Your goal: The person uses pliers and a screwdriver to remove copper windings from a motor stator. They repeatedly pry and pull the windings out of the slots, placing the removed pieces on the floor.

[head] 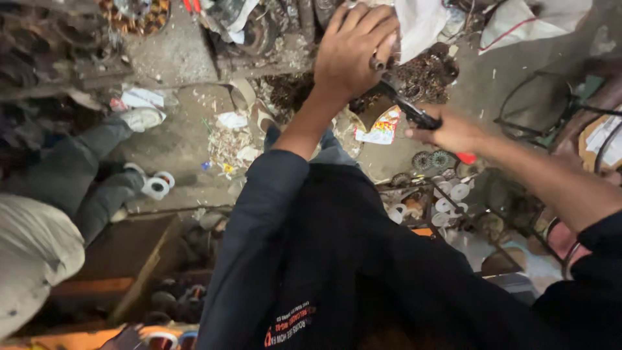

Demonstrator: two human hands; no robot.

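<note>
Dusty concrete floor (175,139), littered paper scraps (233,146), piled rusty metal parts (424,74), wooden crate (139,259), dim light

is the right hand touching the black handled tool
Touching. The head view shows the right hand wrapped around the black handle of the tool, fingers closed over it with no gap; the left hand grips its upper end.

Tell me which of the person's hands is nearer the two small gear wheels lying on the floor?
Right. The right hand grips a dark tool handle just above the gear wheels; the left hand is further up, holding a metal part.
</note>
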